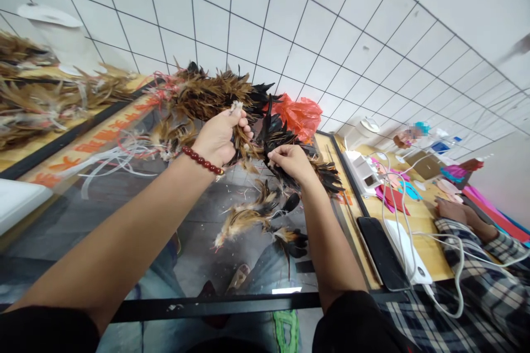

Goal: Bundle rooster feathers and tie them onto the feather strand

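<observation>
The left hand (223, 135) is closed around brown feathers (243, 146), pale quill ends poking out above the fist and plumes hanging below. Just beside, the right hand (292, 160) pinches black feathers (276, 135) between thumb and forefinger, their dark plumes fanning out beyond the fingertips

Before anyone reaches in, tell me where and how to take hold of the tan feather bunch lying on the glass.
Pinch the tan feather bunch by its narrow pale end, probably best from the near left: that end tapers and points toward that side, while the darker feathers spread loosely away toward the right hand.
</observation>
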`<state>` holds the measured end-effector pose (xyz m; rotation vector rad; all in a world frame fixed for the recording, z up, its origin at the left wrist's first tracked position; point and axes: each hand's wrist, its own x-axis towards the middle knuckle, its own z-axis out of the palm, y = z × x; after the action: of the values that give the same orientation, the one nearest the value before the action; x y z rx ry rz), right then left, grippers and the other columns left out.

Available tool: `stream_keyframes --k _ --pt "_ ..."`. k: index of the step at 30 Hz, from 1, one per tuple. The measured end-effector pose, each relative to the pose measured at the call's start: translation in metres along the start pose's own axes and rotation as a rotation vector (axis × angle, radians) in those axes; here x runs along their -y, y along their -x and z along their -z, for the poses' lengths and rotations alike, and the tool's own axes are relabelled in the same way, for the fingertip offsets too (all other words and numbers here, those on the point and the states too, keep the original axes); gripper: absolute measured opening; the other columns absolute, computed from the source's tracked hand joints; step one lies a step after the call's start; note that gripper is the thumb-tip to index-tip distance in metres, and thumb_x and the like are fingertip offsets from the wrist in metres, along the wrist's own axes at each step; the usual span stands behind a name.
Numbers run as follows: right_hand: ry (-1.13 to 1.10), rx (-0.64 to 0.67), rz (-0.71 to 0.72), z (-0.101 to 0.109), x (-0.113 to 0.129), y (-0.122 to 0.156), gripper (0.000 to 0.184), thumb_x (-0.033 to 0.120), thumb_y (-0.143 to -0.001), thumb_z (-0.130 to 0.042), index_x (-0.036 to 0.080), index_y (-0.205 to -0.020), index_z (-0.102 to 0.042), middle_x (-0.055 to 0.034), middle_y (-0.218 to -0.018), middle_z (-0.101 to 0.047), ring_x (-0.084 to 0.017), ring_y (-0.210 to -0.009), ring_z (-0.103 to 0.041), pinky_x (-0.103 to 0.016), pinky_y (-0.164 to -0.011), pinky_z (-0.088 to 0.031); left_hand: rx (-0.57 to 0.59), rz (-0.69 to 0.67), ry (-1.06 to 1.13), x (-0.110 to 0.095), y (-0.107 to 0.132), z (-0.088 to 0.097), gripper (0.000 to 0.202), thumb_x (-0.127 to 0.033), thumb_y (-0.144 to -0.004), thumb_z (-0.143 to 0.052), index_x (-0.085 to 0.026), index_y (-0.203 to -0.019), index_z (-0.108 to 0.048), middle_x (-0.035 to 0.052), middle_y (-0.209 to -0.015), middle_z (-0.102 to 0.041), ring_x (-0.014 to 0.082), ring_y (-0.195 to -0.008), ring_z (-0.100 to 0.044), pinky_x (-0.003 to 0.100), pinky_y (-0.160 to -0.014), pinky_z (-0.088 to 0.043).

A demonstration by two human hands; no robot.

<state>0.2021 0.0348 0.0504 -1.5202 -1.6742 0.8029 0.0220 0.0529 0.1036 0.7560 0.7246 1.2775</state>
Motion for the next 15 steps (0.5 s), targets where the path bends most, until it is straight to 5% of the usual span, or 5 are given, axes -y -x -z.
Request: stream_keyframes --k 6,12,15 --pt "-0.189 0.000 -0.072 -0.029 -0.014 -0.010 0.017 0.033 -0.074 -0.063 0.016 -0.071 -0.064 0.0007 -0.064 -0.064 -0.008 -0.054 -0.051 -0.022 -0.059 -0.042 0.034 -0.164 -0.354 0.000 -0.006 0.008 0.017 -0.017 -0.077 -0.066 -0.014 -0.063 -0.059 -0.0023 -0.052 -0.053 0.0072 -0.046 -0.048 0.019 -0.049 -0.041" --pt "0.455 0.013 -0.025 -0.048 -0.013 0.000 0.027 0.043 -0.075 -0.068 0.020 -0.089 -0.072 -0.0053 -0.084 -0.071 -0.017 -0.076 -0.062 -0.026 -0.071 -0.045 0.109 -0.195 -0.546 -0.001 -0.002 0.010 0.014 -0.013 -0.072 -0.069 -0.013 -0.058 -0.065 -0.0004 -0.049 -0.056 0.0074 -0.045 -0.046 0.019 -0.047 -0.034" --pt "0.573 0.004 0.071 -0.051 -0.007 0.005 0.021 0.036 -0.081 -0.061 0.021 -0.090 -0.072 -0.0078 -0.099 -0.070 -0.018 -0.087 -0.063 -0.027 -0.076 -0.045 0.138 -0.161 -0.604 -0.003 0.002 0.008 0.017 -0.013 -0.072 -0.068 -0.013 -0.056 -0.065 -0.0002 -0.048 -0.055 0.0072 -0.045 -0.045 0.019 -0.047 -0.032"
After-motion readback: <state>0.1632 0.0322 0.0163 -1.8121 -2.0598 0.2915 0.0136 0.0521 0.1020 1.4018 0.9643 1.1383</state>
